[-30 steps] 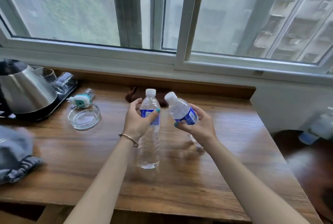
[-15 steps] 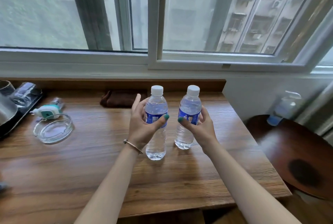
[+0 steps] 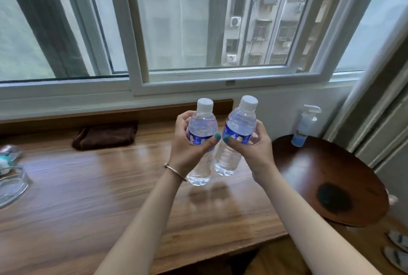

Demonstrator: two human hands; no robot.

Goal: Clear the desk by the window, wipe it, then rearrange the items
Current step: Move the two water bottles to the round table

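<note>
Both bottles are up off the counter now, where half a second ago I saw them standing on it. My left hand wraps the left bottle, my right hand wraps the right bottle, tilted slightly; both hold clear water, caps on. They hang side by side, nearly touching, above the counter's right end.

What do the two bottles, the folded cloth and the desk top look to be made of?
Bottles: clear thin plastic, ribbed, with white caps and blue labels. Folded cloth: dark brown, soft and fuzzy, probably terry or microfibre. Desk top: wood grain with a glossy sheen; solid wood, veneer or laminate cannot be told.
</note>
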